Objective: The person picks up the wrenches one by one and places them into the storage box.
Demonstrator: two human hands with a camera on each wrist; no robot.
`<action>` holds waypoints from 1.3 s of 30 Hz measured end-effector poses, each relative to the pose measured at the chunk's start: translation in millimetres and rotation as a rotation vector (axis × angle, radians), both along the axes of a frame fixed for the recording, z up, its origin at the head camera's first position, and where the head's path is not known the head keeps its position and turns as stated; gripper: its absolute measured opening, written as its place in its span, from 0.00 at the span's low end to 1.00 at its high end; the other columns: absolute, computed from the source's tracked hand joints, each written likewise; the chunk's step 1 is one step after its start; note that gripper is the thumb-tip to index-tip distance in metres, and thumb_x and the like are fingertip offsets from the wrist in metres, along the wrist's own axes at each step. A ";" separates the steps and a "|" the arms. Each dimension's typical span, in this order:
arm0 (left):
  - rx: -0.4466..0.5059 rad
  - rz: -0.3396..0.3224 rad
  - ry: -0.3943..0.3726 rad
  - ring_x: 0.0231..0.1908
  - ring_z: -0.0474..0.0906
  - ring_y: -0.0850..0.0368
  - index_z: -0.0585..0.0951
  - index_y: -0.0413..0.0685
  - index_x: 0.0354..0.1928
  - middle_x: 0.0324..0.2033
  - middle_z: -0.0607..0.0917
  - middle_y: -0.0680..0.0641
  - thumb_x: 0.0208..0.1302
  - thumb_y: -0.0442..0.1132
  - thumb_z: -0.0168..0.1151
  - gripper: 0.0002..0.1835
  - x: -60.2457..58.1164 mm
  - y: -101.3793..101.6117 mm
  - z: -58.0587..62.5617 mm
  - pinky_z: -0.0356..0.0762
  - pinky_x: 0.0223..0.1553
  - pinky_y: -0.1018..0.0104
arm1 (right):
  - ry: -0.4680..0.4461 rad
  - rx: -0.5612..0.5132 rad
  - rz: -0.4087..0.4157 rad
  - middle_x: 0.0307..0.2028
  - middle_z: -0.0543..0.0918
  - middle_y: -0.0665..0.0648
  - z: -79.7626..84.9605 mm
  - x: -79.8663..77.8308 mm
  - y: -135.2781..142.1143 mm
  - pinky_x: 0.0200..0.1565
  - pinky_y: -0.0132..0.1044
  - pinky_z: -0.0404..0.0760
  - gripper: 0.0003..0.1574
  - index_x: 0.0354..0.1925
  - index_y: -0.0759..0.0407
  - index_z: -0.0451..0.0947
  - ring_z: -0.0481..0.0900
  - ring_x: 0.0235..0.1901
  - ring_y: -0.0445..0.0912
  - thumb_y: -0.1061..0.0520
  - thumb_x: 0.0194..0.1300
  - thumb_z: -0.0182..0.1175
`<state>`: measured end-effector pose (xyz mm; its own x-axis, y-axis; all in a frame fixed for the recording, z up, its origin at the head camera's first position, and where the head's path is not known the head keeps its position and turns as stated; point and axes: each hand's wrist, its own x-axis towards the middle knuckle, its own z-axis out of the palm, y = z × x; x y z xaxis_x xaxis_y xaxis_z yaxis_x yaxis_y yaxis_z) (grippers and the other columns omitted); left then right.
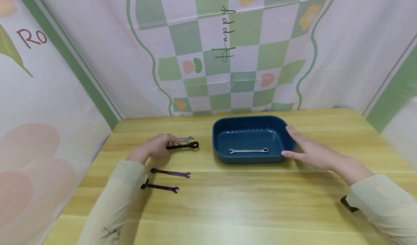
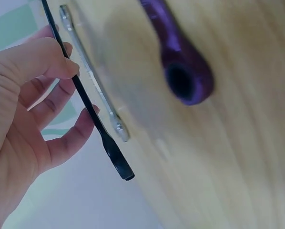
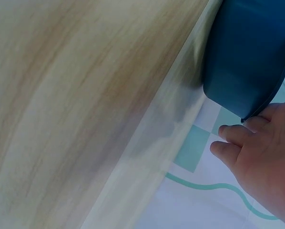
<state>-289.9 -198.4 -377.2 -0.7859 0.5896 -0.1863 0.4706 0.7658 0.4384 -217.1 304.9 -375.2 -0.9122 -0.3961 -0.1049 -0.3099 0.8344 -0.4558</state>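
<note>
My left hand [image 1: 160,144] pinches a black combination wrench [image 1: 184,146] between thumb and fingers; the left wrist view shows the black wrench [image 2: 96,114] lifted at a slant. Just behind it a silver wrench [image 1: 186,139] lies on the table. Nearer my left forearm are two purple wrenches, one [image 1: 172,173] above the other [image 1: 163,188]. My right hand [image 1: 311,151] rests on the right end of a dark blue basin [image 1: 252,160], fingers fairly straight along the rim and thumb at the front corner. A small silver wrench [image 1: 248,151] lies inside the basin.
The light wooden table [image 1: 234,205] carries everything. Behind it hangs a patterned cloth [image 1: 211,67] with green checks, close to the table's back edge. More printed cloth [image 1: 42,136] hangs along the left side.
</note>
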 end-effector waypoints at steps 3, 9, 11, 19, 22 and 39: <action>-0.003 -0.010 0.010 0.42 0.74 0.50 0.79 0.44 0.53 0.41 0.78 0.46 0.37 0.16 0.55 0.35 -0.4 0.2 5.8 0.76 0.39 0.64 | -0.004 -0.001 -0.002 0.71 0.28 0.55 -0.1 -0.2 0.4 0.58 0.66 0.49 0.59 0.72 0.51 0.25 0.43 0.65 0.69 0.33 0.63 0.51; -0.021 0.004 0.023 0.43 0.74 0.52 0.79 0.45 0.53 0.43 0.79 0.47 0.43 0.18 0.60 0.31 0.2 -0.5 16.0 0.75 0.43 0.61 | -0.005 -0.001 0.001 0.71 0.28 0.55 -0.2 -0.7 0.6 0.58 0.66 0.49 0.59 0.72 0.51 0.25 0.43 0.65 0.68 0.33 0.63 0.51; -0.017 -0.003 0.030 0.43 0.75 0.51 0.79 0.44 0.52 0.43 0.80 0.47 0.46 0.20 0.62 0.28 0.6 -1.1 19.7 0.75 0.44 0.59 | -0.006 0.001 0.001 0.71 0.28 0.55 -0.1 -0.4 0.5 0.58 0.66 0.49 0.59 0.72 0.51 0.25 0.43 0.65 0.68 0.33 0.63 0.51; -0.019 -0.013 0.055 0.41 0.76 0.52 0.80 0.44 0.51 0.42 0.81 0.47 0.50 0.21 0.63 0.24 -1.1 -2.1 28.4 0.75 0.43 0.60 | -0.007 0.000 0.002 0.71 0.27 0.55 0.3 0.0 1.0 0.58 0.66 0.49 0.59 0.72 0.51 0.25 0.42 0.65 0.68 0.32 0.62 0.51; -0.018 -0.023 0.057 0.41 0.75 0.52 0.80 0.45 0.51 0.43 0.81 0.47 0.51 0.21 0.62 0.23 -1.4 -1.9 29.4 0.75 0.43 0.61 | -0.006 0.004 0.003 0.71 0.28 0.54 0.8 -0.1 0.8 0.58 0.66 0.49 0.59 0.72 0.50 0.25 0.43 0.65 0.68 0.32 0.62 0.50; 0.004 -0.078 0.056 0.40 0.75 0.55 0.80 0.47 0.51 0.42 0.80 0.50 0.48 0.20 0.60 0.26 -4.0 11.2 36.4 0.74 0.41 0.63 | -0.014 -0.007 0.013 0.71 0.27 0.54 1.9 0.2 0.6 0.57 0.67 0.49 0.59 0.72 0.49 0.24 0.43 0.65 0.69 0.33 0.63 0.51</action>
